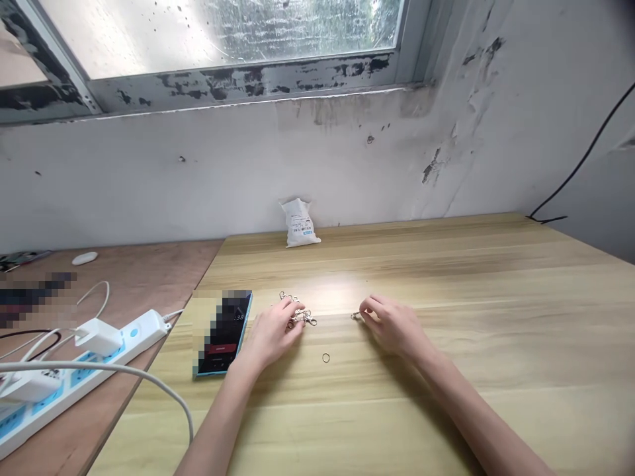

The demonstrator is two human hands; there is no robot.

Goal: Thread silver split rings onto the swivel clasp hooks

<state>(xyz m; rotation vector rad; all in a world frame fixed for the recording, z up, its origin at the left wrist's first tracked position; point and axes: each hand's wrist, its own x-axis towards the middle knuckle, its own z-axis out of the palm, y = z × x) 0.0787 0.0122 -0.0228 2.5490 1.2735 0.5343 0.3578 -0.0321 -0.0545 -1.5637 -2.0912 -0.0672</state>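
Note:
My left hand [274, 332] reaches over a small pile of silvery swivel clasps [308, 318] on the table, its fingers apart and touching them. Part of the pile is hidden under those fingers. To the right, my right hand [391, 322] is closed in a pinch on a small metal clasp [355, 315], which pokes out to the left of the fingertips just over the wood. Between the hands and closer to me, a single thin metal ring [326, 357] lies flat on the tabletop.
A phone [225, 337] lies left of my left hand. Farther left, a white power strip [143, 330] with plugs and a looping cable [163, 387] rests on a brown table. A white plastic packet [299, 223] leans against the wall at the back.

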